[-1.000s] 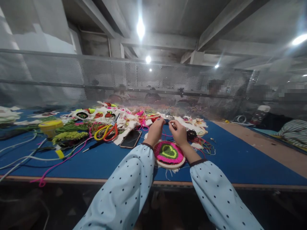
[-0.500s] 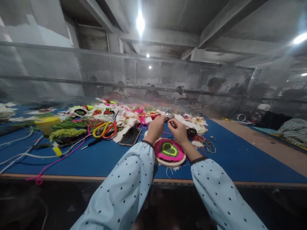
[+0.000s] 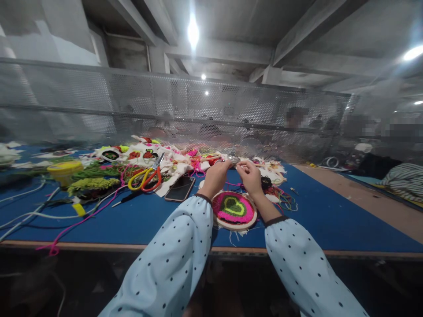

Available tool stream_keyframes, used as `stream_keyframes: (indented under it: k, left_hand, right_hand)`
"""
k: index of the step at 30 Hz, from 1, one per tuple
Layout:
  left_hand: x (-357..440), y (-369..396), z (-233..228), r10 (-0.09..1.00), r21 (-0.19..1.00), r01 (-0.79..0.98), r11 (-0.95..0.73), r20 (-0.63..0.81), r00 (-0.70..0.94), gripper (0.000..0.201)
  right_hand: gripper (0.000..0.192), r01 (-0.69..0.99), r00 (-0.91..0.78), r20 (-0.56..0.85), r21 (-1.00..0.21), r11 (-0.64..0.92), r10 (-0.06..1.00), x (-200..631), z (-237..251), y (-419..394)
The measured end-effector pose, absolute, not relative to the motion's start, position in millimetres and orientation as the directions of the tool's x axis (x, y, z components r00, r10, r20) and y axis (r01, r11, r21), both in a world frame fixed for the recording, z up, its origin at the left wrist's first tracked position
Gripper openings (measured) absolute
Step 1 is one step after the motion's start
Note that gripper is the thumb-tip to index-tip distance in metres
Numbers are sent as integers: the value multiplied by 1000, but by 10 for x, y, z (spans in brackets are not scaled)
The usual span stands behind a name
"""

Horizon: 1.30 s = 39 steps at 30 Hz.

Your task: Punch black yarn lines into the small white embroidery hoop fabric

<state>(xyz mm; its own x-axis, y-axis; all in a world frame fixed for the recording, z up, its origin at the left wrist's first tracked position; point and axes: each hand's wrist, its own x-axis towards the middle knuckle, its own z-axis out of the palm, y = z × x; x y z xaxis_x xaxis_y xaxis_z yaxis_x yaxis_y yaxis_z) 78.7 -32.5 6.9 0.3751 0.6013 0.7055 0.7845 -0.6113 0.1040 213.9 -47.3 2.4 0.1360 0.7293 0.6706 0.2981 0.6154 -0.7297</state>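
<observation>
Glaring ceiling lamp (image 3: 193,33), dim surroundings, hazy background, stretched edges

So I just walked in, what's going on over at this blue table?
A person in dotted light-blue sleeves has the left hand and right hand close together, fingertips almost meeting; anything between them is too small to make out. Just nearer the person, a hooped piece with a green heart on pink lies on the table. Scissors and a phone lie off to the left, and a dark thread bundle sits by the right hand.
</observation>
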Motion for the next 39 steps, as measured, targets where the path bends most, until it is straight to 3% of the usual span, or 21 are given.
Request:
stream_keyframes:
  k: [6, 11, 18, 23, 30, 39]
  left_hand:
    - [812, -328, 64, 618, 136, 807, -574, 719, 319, 19]
    - [788, -339, 72, 638, 199, 809, -553, 725, 258, 23]
    - [769, -337, 71, 601, 131, 743, -656, 686, 410, 21]
    - [806, -347, 69, 640, 157, 769, -620, 668, 380, 22]
    - [770, -384, 80, 670, 132, 817, -562, 652, 355, 20]
    - [751, -369, 61, 634, 109, 782, -614, 659, 406, 20]
  right_hand:
    - [16, 293, 78, 656, -735, 611, 751, 2108, -65, -427]
    - [14, 327, 44, 712, -674, 663, 701, 2080, -47, -486]
    - [16, 319, 152, 707, -697, 643, 691, 2119, -1, -479]
    - [15, 349, 157, 687, -710, 611, 709, 2118, -60, -428]
    - [12, 462, 47, 734, -618, 636, 678, 2054, -126, -454]
    - [16, 460, 125, 736, -637, 619, 665, 2082, -78, -490]
